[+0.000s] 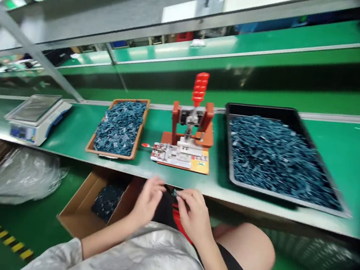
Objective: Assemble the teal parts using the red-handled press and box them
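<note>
At the tabletop's (344, 149) near edge, the right hand (195, 210) pinches a small piece (175, 192), its long axis unclear; the left hand (149, 198), fingers parted, hovers just beside it, the press (191, 125) beyond both.

Left: white, boxy weighing scale (40, 131)
Below it: crumpled, clear plastic sheeting (28, 178)
Lower left: yellow-and-black striped tape (8, 240)

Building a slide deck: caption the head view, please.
Right hand holds a small part before a red-handled press between orange tray and black tray.
</note>
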{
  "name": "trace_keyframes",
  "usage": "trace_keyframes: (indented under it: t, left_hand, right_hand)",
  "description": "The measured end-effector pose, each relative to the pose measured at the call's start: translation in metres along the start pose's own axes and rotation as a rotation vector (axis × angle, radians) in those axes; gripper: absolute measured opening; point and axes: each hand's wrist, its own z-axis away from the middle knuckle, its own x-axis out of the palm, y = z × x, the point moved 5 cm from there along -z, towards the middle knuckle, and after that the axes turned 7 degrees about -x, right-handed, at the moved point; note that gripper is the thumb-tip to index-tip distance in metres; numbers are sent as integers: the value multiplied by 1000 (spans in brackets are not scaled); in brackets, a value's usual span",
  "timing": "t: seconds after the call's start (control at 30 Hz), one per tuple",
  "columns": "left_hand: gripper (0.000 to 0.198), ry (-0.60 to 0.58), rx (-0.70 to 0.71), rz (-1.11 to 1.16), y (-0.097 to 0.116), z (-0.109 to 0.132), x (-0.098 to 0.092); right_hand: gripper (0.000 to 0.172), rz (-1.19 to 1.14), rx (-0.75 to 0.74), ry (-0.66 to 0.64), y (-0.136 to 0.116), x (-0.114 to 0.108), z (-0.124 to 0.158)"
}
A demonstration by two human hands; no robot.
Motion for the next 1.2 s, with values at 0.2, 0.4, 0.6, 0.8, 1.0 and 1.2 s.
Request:
trace_keyframes:
  t: [0.2,0.4,0.6,0.8,1.0,1.2]
  left_hand:
    - [60,-279,-278,37,-7,8,16]
    - [64,-172,-323,-245,-5,1,-78]
    - [50,247,-262,-897,-17,-5,-238]
    - [37,205,-110,-1130,22,-7,-250]
    - [38,204,459,-1329,127,-69,-171]
    - [37,89,260,-1521,145,-140,-139]
  right_hand:
    - [22,35,-89,-263,-17,44,4]
    - [22,181,-222,-88,-17,-30,-42]
    - [14,617,10,277,76,-177,-89]
    - [24,676,392,-335,174,-168,-108]
    - [13,793,475,-342,136,-155,-112]
    - [8,596,406,-114,130,-176,-106]
